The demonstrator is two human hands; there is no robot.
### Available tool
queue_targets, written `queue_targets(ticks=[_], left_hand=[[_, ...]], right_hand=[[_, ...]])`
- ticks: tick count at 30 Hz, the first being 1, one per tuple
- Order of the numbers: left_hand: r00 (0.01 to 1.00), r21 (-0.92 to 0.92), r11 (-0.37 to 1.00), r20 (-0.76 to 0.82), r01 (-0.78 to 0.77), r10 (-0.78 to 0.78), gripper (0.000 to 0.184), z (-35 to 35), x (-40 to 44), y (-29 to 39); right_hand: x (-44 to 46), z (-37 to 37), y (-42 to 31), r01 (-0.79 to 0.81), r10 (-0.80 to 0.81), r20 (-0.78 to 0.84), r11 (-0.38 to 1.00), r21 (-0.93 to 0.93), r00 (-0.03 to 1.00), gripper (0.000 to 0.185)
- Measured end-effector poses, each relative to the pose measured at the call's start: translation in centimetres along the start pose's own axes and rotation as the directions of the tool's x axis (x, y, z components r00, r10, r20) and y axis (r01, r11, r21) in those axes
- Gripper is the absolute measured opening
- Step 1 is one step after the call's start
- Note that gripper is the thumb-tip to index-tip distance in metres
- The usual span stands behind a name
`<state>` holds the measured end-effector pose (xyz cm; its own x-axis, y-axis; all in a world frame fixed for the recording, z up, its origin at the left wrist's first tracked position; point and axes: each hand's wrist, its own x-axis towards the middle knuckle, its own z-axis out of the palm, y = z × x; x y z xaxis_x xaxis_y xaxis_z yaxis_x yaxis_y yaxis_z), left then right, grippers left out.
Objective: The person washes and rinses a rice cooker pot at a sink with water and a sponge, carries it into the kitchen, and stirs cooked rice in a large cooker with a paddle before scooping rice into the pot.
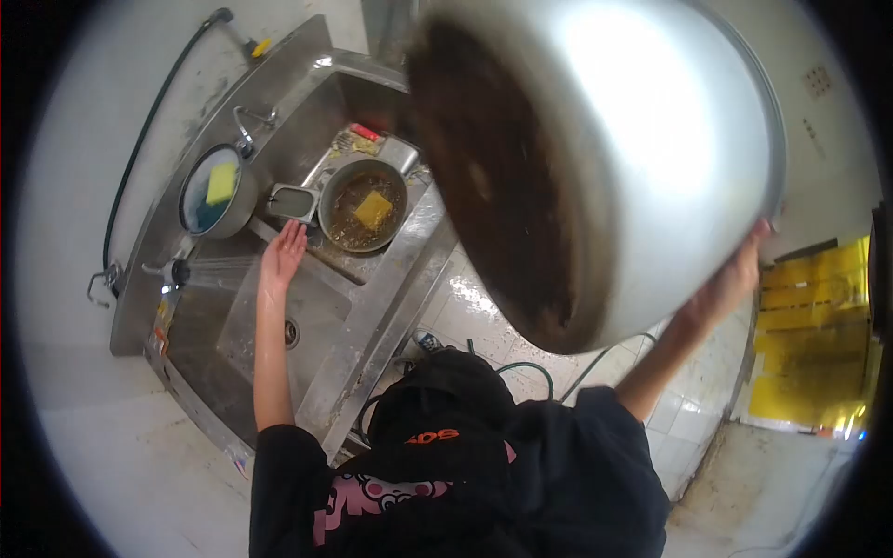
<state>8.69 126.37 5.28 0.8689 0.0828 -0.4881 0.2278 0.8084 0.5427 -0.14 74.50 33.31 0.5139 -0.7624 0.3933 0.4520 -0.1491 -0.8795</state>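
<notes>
My right hand (733, 277) grips the edge of a large silver metal pot (679, 139), raised and tilted above the floor beside the sink. The pot's broad blackened face (493, 177) points left. My left hand (286, 245) is stretched flat over the sink, holding nothing. Just beyond its fingertips is a small rectangular metal pan (292, 203). Beside that sits a round pan (337, 206) of murky liquid with a yellow sponge (374, 210) in it. Water sprays from a faucet head (177, 272) toward my left forearm.
A pot (238, 197) with soapy water and a yellow-green sponge (221, 183) stands at the sink's back edge. A red-handled item (365, 132) lies among utensils in the far basin. A green hose (530, 368) runs over the tiled floor. Yellow strip panels (809, 325) hang at right.
</notes>
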Motion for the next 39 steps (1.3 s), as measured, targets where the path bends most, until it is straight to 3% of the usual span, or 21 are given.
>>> queue_targets(ticks=[1, 3, 4, 6, 8, 9, 11, 13, 14, 16, 18, 20, 21, 23, 25, 26, 28, 30, 33, 37, 39], left_hand=[[1.0, 0.004, 1.0, 0.009, 0.012, -0.012, 0.032, 1.8, 0.7, 0.0], [0.993, 0.441, 0.89, 0.075, -0.114, 0.09, 0.031, 5.9, 1.9, -1.2], [0.981, 0.524, 0.836, 0.176, -0.165, 0.083, 0.029, 8.0, 2.5, -2.4], [0.948, 0.651, 0.722, 0.317, -0.233, 0.02, 0.025, 12.2, 4.7, -5.8], [0.902, 0.748, 0.576, 0.43, -0.331, -0.04, 0.02, 16.1, 7.6, -10.4], [0.868, 0.78, 0.474, 0.493, -0.408, -0.063, 0.019, 17.8, 8.6, -12.8], [0.746, 0.744, 0.053, 0.665, -0.666, 0.046, 0.023, 20.3, 11.4, -18.2], [0.736, 0.726, -0.218, 0.675, -0.652, 0.047, 0.033, 22.8, 13.4, -23.0], [0.737, 0.728, -0.211, 0.674, -0.652, 0.052, 0.033, 23.7, 13.5, -24.6], [0.705, 0.648, -0.472, 0.705, -0.598, 0.076, 0.039, 25.1, 13.8, -27.1], [0.695, 0.65, -0.457, 0.713, -0.608, 0.09, 0.04, 25.3, 15.0, -28.6], [0.689, 0.649, -0.452, 0.718, -0.612, 0.099, 0.04, 25.3, 15.5, -29.1], [0.662, 0.681, -0.367, 0.722, -0.633, 0.198, 0.036, 25.1, 15.4, -29.0], [0.64, 0.708, -0.295, 0.706, -0.641, 0.304, 0.031, 24.5, 14.0, -27.0], [0.824, 0.775, 0.28, 0.52, -0.566, 0.225, 0.023, 23.7, 9.3, -22.2], [0.787, 0.736, 0.295, 0.519, -0.61, 0.334, 0.018, 22.2, 7.4, -20.2], [0.89, 0.618, 0.641, 0.338, -0.455, 0.305, 0.015, 16.2, 6.2, -16.6], [0.966, 0.486, 0.835, 0.133, -0.259, 0.223, 0.018, 10.5, 3.5, -12.2], [0.969, 0.556, 0.799, 0.057, -0.23, 0.239, 0.028, 3.2, -0.4, -6.4], [0.992, 0.327, 0.94, -0.055, -0.094, 0.118, 0.036, -2.3, -5.0, -2.5], [0.989, 0.054, 0.997, 0.132, 0.063, -0.069, 0.034, -5.2, -6.2, -1.8]], right_hand=[[-0.3, -2.0, -1.1, 0.04, -0.063, -0.105, 0.979, -0.201, 0.992, 0.042], [-0.9, -6.5, -2.7, 0.079, -0.123, -0.072, 0.893, -0.443, 0.99, 0.041], [-1.6, -7.4, -3.3, 0.116, -0.228, -0.117, 0.796, -0.594, 0.967, 0.036], [-3.0, -10.2, -3.1, 0.195, -0.281, -0.001, 0.667, -0.719, 0.96, 0.027], [-3.9, -11.8, -2.2, 0.304, -0.32, 0.175, 0.419, -0.856, 0.931, 0.02], [-4.2, -12.9, -1.4, 0.361, -0.322, 0.261, 0.308, -0.88, 0.91, 0.019], [-5.0, -14.1, -1.1, 0.297, -0.185, 0.278, 0.085, -0.951, 0.943, 0.019], [-5.6, -16.9, 0.3, 0.263, -0.222, 0.25, 0.031, -0.964, 0.943, 0.022], [-6.2, -18.2, 0.6, 0.197, -0.246, 0.206, -0.06, -0.979, 0.947, 0.024], [-7.2, -20.5, 0.4, 0.096, -0.213, 0.129, -0.158, -0.983, 0.968, 0.028], [-8.5, -21.9, 0.0, 0.052, -0.216, 0.099, -0.21, -0.976, 0.971, 0.03], [-9.8, -23.4, -0.5, -0.111, -0.171, -0.076, -0.203, -0.973, 0.982, 0.035], [-10.5, -24.5, -0.5, -0.109, -0.158, -0.077, -0.204, -0.973, 0.984, 0.035], [-11.6, -26.4, 0.2, -0.235, -0.188, -0.217, -0.08, -0.969, 0.958, 0.037], [-12.3, -25.9, 0.0, -0.285, -0.114, -0.274, -0.096, -0.954, 0.955, 0.036], [-12.5, -25.4, 0.2, -0.276, -0.135, -0.265, -0.076, -0.958, 0.955, 0.041], [-12.4, -24.8, 1.0, -0.247, -0.137, -0.239, -0.043, -0.968, 0.961, 0.046], [-11.8, -24.5, 2.1, -0.265, -0.096, -0.256, -0.107, -0.958, 0.962, 0.046], [-10.4, -22.6, 3.3, -0.182, -0.051, -0.178, -0.1, -0.978, 0.983, 0.046], [-8.2, -20.3, 4.8, 0.025, -0.059, 0.027, -0.024, -0.999, 0.998, 0.045], [-7.0, -19.9, 5.4, 0.043, -0.025, 0.045, -0.052, -0.998, 0.999, 0.039]])
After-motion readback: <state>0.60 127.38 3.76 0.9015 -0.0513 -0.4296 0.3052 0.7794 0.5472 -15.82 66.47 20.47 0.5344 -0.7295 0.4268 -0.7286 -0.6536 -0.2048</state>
